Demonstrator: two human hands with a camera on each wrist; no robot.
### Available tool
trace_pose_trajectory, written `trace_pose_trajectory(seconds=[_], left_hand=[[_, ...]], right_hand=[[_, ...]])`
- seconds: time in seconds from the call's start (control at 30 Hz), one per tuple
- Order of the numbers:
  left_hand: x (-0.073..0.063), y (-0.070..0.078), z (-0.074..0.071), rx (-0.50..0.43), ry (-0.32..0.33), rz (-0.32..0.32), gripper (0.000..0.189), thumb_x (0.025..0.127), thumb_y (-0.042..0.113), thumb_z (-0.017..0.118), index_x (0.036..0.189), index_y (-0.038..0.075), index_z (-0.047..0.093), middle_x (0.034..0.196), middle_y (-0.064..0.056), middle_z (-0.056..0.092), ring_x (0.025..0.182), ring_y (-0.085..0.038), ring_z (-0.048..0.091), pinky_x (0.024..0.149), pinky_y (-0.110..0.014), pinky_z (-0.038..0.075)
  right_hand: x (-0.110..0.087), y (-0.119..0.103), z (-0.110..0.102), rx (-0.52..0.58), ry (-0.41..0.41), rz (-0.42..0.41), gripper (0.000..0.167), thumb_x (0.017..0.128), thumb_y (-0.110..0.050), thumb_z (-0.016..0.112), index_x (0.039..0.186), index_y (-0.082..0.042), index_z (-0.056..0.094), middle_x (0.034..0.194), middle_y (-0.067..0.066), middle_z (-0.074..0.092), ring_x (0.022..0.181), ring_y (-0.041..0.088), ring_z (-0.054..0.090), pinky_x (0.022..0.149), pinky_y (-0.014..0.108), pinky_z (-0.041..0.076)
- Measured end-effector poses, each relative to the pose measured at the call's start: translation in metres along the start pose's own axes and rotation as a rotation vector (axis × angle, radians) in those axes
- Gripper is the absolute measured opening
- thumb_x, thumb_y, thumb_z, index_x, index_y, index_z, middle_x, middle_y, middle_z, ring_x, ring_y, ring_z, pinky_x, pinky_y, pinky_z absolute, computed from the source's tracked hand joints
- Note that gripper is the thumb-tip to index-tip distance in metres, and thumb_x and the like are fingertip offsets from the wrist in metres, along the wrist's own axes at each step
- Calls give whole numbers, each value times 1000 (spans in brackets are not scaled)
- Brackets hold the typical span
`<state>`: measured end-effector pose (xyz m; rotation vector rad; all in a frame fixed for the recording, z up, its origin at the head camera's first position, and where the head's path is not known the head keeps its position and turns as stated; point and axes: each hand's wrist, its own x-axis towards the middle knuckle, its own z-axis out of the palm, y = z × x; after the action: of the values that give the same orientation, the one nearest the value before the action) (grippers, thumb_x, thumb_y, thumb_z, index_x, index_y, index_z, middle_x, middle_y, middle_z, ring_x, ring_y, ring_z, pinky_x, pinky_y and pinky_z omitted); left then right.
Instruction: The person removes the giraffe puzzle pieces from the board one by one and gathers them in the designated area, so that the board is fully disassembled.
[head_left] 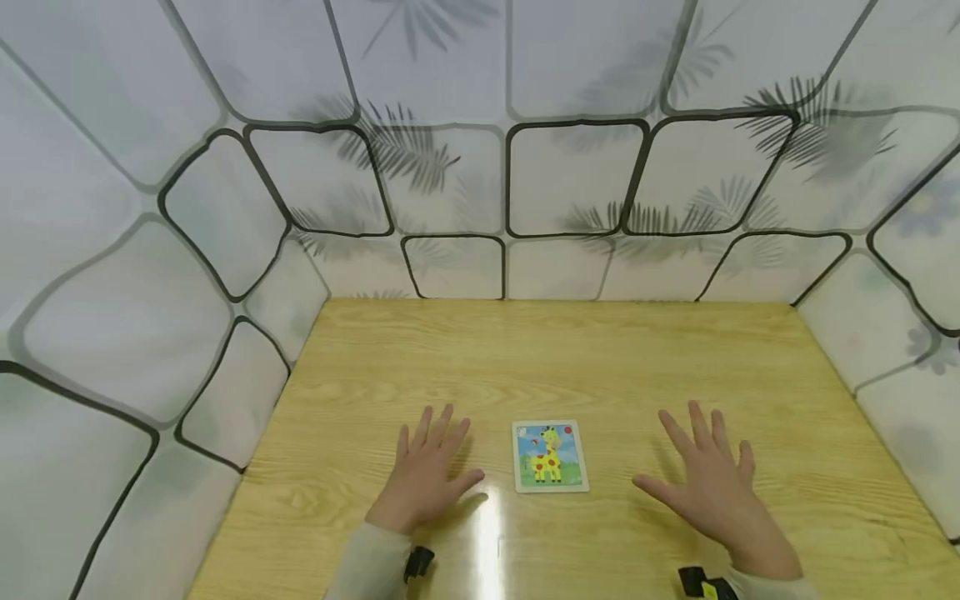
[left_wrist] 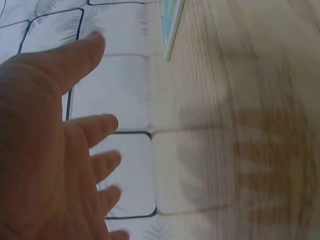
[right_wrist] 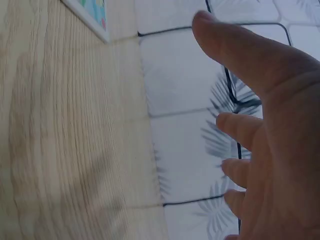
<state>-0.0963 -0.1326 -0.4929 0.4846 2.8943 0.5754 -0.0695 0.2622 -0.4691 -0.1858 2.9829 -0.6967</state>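
A small, nearly square picture panel [head_left: 551, 456] with a white border lies flat on the wooden table, showing a yellow giraffe with red spots on blue and green. To its left, the left hand [head_left: 427, 471] hovers over the tabletop with fingers spread, holding nothing. On the other side, the right hand [head_left: 708, 487] is likewise spread and touches neither the panel nor anything else. One corner of the panel [left_wrist: 171, 25] shows at the top of the left wrist view. Another edge of the panel [right_wrist: 92, 17] appears at the top of the right wrist view.
The light wood table [head_left: 420, 350] meets a patterned white wall [head_left: 450, 183] at the back. Similar patterned walls rise at the left [head_left: 127, 308] and right [head_left: 892, 317]. A bright glare streak lies near the front. Each wrist wears a black strap.
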Motion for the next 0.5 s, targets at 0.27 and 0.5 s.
trace_pose_trajectory(seconds=[0.27,0.5], left_hand=[[34,23,16,59,-149,119,87,91,60,64,159,16,33,165,-8,27,152,-34,19,118,-59,18],[54,50,31,174,-199,172,94,84,67,67,158,18,35,165,-3,28,152,-30,21,118,-52,24]], right_hand=[[32,-31,16,108,-102,-30,63,96,-45,66,139,0,57,134,24,58,117,45,58,91,62,47],[71,-64,52,225,-176,-108,40,96,-26,69,128,-2,65,112,10,66,91,20,60,75,41,53]])
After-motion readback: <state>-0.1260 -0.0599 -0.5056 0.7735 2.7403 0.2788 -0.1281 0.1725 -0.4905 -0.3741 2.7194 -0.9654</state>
